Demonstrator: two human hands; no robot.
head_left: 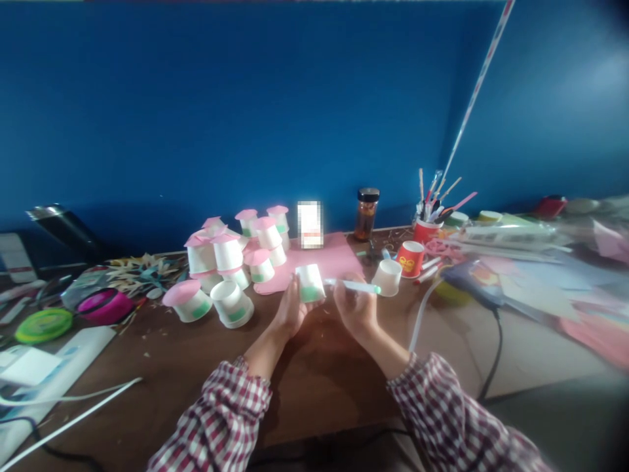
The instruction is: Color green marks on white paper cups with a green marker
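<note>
Held sideways in my left hand (291, 309) is a white paper cup (310, 283) with a green patch on its side. My right hand (354, 308) grips a white marker with a green end (361, 287), its other end pointing at the cup. To the left of my hands stand several paper cups with pink paper tops (227, 252), some stacked on others. A white cup with a green patch (232, 304) is in front of them, without a pink top. Right of my right hand rests a plain white cup (387, 278).
A pink sheet (339, 252) lies behind my hands, near a brown jar (366, 215). At the right are red cups (411, 258), a glue gun (474, 282) with a cord and loose papers. A magenta bowl-like item (105, 306) and a power strip (63, 367) lie left.
</note>
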